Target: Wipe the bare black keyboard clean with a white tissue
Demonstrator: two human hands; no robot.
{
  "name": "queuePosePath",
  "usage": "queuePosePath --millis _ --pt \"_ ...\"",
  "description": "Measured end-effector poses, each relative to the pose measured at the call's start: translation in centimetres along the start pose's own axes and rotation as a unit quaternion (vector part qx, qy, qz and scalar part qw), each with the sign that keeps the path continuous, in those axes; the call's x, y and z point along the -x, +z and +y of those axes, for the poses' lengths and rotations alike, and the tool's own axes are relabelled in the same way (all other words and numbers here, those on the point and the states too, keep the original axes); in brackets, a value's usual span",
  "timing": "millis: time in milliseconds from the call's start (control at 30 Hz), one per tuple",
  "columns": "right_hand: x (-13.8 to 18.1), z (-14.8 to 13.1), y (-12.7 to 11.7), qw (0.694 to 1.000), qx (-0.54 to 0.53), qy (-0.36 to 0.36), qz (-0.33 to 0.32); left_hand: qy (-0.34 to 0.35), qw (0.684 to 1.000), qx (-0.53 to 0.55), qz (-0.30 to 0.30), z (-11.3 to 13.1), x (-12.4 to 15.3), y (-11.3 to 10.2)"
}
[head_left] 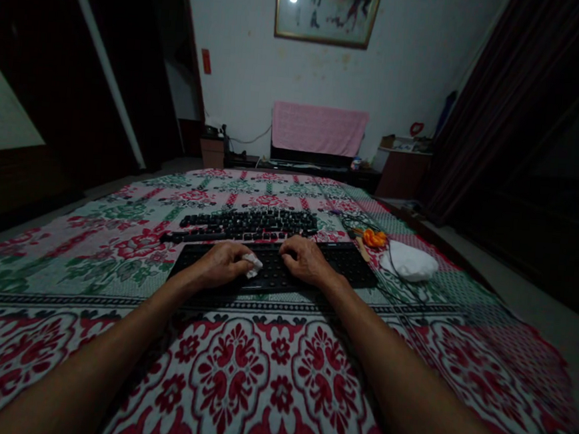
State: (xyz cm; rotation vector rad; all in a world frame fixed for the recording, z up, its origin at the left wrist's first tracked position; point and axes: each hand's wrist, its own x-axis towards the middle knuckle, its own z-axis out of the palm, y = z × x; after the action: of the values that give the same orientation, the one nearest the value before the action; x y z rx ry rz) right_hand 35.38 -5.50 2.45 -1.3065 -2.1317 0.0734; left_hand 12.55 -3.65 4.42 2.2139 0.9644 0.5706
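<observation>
A black keyboard base (350,265) with its keycaps off lies crosswise on the patterned bed cover. My left hand (220,264) is closed around a crumpled white tissue (252,265), which touches the base left of its middle. Just right of that, my right hand (306,258) rests over the base with its fingers curled in. Whatever its fingertips may hold is too small or hidden to make out. Beyond the base, many loose black keycaps (249,220) lie spread in rough rows on the cover.
To the right lie a white cloth bundle (411,262), an orange object (374,238) and a dark cable (388,295). The bed cover (277,376) spreads all around. At the far wall a pink towel (319,129) drapes over a screen-like object.
</observation>
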Motion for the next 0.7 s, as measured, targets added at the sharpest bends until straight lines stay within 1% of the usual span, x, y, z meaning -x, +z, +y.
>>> queuePosePath --millis 100,167,267,333,400,467,533,633,700 --pt "0.3 0.6 0.6 0.999 -0.024 -0.006 0.027 0.005 1.0 -0.012 -0.004 0.0 -0.4 0.1" --pt "0.4 0.9 0.9 0.999 -0.034 -0.006 0.038 0.008 1.0 -0.03 -0.004 0.4 -0.9 0.2" --pt "0.5 1.0 1.0 0.998 -0.038 -0.016 0.041 0.017 0.994 -0.107 -0.025 1.7 -1.7 0.7" --pt "0.5 1.0 1.0 0.998 -0.033 -0.024 0.041 0.035 0.978 -0.202 -0.026 2.6 -2.0 1.2" --pt "0.5 0.9 1.0 0.998 -0.026 -0.027 0.04 0.059 0.952 -0.301 -0.017 3.1 -2.0 1.8" --pt "0.5 0.9 1.1 0.999 -0.018 -0.028 0.04 0.076 0.927 -0.368 -0.012 3.1 -2.0 2.4" --pt "0.5 1.0 1.2 0.999 -0.01 -0.029 0.036 0.088 0.914 -0.395 -0.012 2.9 -1.9 2.6" --pt "0.4 1.0 1.2 0.999 0.001 -0.035 0.032 0.097 0.909 -0.404 -0.027 2.8 -1.8 2.5" --pt "0.4 0.9 1.2 0.999 0.004 -0.042 0.034 0.091 0.908 -0.406 -0.045 3.2 -1.7 2.1"
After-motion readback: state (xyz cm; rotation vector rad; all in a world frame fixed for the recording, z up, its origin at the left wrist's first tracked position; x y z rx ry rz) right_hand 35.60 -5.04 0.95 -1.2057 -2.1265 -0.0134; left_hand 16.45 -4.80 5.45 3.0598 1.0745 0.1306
